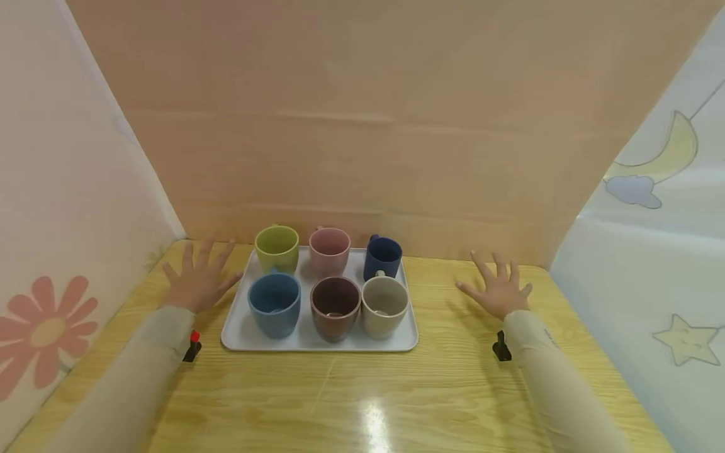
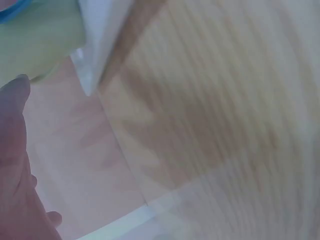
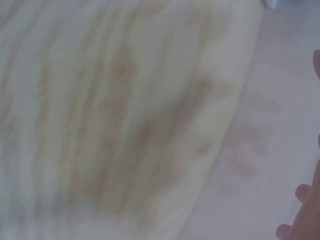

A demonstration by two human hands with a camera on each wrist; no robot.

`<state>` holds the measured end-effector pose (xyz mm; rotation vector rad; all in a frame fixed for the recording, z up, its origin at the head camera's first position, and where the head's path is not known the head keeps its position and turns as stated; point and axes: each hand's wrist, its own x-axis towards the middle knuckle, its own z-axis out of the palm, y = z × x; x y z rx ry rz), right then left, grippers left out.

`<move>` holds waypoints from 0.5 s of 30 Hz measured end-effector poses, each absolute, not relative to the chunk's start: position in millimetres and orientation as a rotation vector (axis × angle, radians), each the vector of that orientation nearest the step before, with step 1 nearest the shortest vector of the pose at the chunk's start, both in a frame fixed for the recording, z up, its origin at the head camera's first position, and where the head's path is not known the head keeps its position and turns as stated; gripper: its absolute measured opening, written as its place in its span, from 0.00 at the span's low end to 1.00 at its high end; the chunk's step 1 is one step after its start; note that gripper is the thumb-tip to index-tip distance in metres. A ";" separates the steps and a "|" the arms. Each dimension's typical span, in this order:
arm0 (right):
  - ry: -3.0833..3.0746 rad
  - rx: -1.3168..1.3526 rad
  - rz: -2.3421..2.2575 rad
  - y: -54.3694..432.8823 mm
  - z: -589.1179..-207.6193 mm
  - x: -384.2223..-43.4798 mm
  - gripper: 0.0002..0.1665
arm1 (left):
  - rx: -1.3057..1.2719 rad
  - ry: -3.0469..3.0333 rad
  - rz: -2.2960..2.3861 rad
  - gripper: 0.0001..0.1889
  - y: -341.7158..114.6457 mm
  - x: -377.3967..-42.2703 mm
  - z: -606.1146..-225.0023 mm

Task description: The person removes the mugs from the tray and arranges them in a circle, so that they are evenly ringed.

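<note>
Two rows of mugs stand upright on a white tray (image 1: pixel 238 336). In the back row are a yellow-green mug (image 1: pixel 277 251), a pink mug (image 1: pixel 330 255) and a navy mug (image 1: pixel 382 258). The front row has a blue mug (image 1: pixel 275 308), a brown mug (image 1: pixel 335 311) and a beige mug (image 1: pixel 385 308). My left hand (image 1: pixel 198 283), fingers spread, is left of the tray and holds nothing. To the right of the tray, my right hand (image 1: pixel 500 292) is likewise spread and empty. Shadows of the hands fall on the table and backdrop in the wrist views.
The tray rests on a wood-grain table (image 1: pixel 272 402). A brown paper backdrop (image 1: pixel 374 126) rises behind it. Pale printed sheets flank both sides, with a flower (image 1: pixel 48 330) on the left and a moon (image 1: pixel 668 154) on the right.
</note>
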<state>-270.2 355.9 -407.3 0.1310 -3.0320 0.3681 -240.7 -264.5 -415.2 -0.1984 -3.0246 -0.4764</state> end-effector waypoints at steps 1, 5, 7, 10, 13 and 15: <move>-3.031 0.146 0.385 354.6 -404.4 -269.3 0.56 | -0.200 -3.017 -0.485 0.42 -262.8 -242.3 -414.6; -3.028 0.250 0.538 341.1 -394.4 -266.0 0.53 | -0.189 -2.976 -0.485 0.40 -261.1 -242.8 -409.8; -3.010 0.302 0.689 332.7 -391.1 -264.3 0.51 | -0.184 -2.947 -0.506 0.40 -261.6 -241.0 -407.1; -2.960 0.359 0.917 320.6 -386.8 -259.4 0.49 | -0.230 -2.895 -0.627 0.41 -261.6 -237.7 -403.7; -2.888 0.388 1.076 311.3 -385.7 -253.1 0.44 | -0.270 -2.834 -0.821 0.41 -260.0 -235.3 -402.2; -2.847 0.403 1.152 305.6 -385.7 -248.3 0.39 | -0.302 -2.774 -0.978 0.39 -258.4 -233.1 -403.4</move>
